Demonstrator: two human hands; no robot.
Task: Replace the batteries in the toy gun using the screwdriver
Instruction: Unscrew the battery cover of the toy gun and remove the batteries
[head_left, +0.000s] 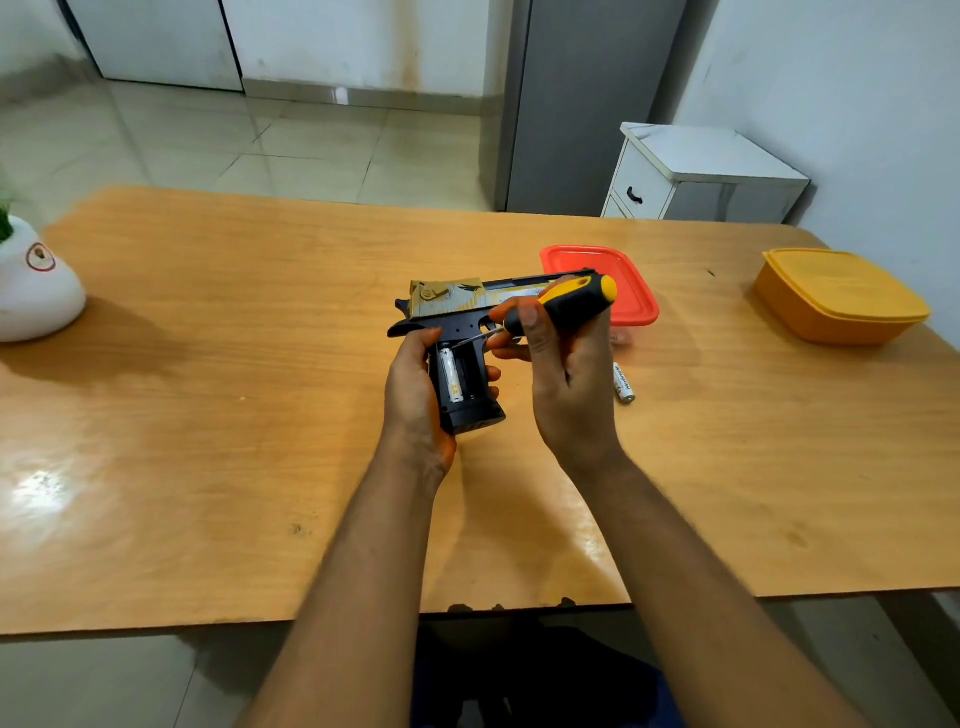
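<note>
Glossy orange-brown wood table (208, 415) fronts a pale tiled floor. Above its middle, the left hand (415, 395) wraps the black-and-gold toy gun (462, 338) grip, compartment open, one white battery (451, 375) inside. Right hand (566, 384) fingers pinch the yellow-black screwdriver (566, 304); another battery (623, 383) lies beside it.

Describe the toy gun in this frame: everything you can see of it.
The black plastic toy gun with a gold-and-grey patterned slide is held above the wooden table, barrel pointing right. The left hand grips its handle. The battery compartment in the grip is uncovered, one white battery seated in it beside an empty slot. The right hand holds a yellow-and-black screwdriver, its metal tip at the compartment's top.
</note>
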